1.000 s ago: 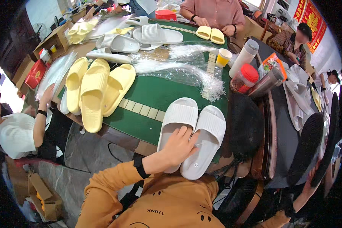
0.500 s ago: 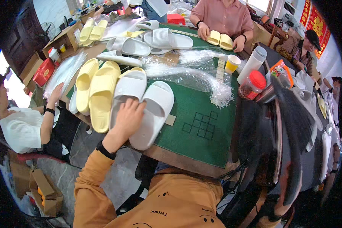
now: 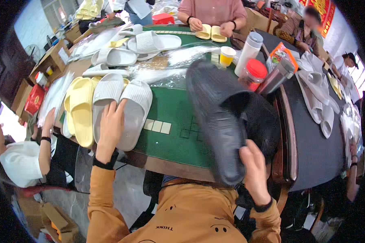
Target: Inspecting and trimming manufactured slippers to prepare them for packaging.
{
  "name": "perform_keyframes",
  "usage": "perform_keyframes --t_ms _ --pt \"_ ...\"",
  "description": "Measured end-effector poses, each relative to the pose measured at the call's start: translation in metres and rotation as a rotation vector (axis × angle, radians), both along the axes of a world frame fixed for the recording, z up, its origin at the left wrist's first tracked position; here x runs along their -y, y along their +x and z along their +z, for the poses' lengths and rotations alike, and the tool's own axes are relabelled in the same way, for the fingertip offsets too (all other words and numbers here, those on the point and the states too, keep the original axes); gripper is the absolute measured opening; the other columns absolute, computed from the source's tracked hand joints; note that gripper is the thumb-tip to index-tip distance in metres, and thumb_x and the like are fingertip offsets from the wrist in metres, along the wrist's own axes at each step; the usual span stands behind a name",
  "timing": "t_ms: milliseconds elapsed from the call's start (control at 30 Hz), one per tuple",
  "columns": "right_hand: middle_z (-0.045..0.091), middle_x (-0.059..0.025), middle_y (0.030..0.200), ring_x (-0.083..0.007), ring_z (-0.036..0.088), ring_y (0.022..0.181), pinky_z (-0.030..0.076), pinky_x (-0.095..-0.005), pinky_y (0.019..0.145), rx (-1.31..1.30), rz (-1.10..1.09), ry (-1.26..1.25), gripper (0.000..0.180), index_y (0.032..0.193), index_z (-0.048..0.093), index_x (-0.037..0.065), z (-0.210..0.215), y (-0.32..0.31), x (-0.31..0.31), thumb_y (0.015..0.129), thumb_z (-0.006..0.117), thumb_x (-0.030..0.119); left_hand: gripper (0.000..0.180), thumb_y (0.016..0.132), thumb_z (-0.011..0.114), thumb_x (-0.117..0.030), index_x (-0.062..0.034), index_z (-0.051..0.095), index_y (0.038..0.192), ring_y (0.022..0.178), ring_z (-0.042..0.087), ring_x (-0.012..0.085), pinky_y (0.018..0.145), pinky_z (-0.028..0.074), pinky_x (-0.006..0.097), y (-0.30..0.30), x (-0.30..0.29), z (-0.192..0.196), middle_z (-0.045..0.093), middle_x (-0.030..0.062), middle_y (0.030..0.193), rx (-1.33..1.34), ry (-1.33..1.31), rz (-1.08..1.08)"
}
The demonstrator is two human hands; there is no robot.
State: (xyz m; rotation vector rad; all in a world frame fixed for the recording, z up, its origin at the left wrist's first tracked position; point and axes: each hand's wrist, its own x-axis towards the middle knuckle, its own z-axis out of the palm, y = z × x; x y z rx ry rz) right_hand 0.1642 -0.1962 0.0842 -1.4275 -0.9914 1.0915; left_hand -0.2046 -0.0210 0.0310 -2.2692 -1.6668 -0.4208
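The left hand (image 3: pixel 110 126) lies flat, fingers spread, across a pair of white slides (image 3: pixel 123 108), pressing on the seam between them at the near edge of the green table (image 3: pixel 172 133). The right hand (image 3: pixel 254 172) is closed on the heel end of a pair of black slides (image 3: pixel 225 121), carried above the table, blurred and tilted up and away from the person.

Risks, as judged from this position:

- The black pair is gripped at one end only; it may splay or one slide may slip out (the hold on the second slide cannot be confirmed).
- Just beyond the right hand's load stand a yellow cup (image 3: pixel 227 55), a tall white bottle (image 3: pixel 249 48) and a red-lidded jar (image 3: pixel 253 75). A wide swing could topple them.
- The white pair sits hard against yellow slides (image 3: pixel 82 107) to the left of the left hand, close to the table edge; a further push could crowd those off.
- Loose clear plastic bags (image 3: pixel 190 52) beyond both hands could snag.
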Motion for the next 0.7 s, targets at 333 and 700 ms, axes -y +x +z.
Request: perform_keyframes --t_ms 333,700 --pt "0.065 -0.0196 0.099 -0.0323 0.065 0.089 0.051 -0.0361 0.077 0.454 0.385 0.159 0.028 0.116 0.063 -0.002 -0.046 0.003 -0.022 0.097 0.057 0.019 0.046 0.087 0.067 -0.009 -0.0051 0.056 0.131 0.120 0.051 0.0383 0.101 0.041 0.043 0.067 0.079 0.009 0.055 0.0189 0.130 0.387 -0.121 -0.210" --pt "0.054 -0.0163 0.126 -0.0354 0.068 0.073 0.056 -0.0454 0.066 1.374 0.007 0.190 0.052 0.131 0.050 0.012 -0.065 0.060 -0.116 0.082 0.066 0.009 0.071 0.087 0.066 -0.009 0.0009 0.030 0.147 0.092 0.060 0.0415 0.076 0.052 0.043 0.142 0.072 -0.023 0.050 0.0243 0.119 0.410 -0.266 -0.264"
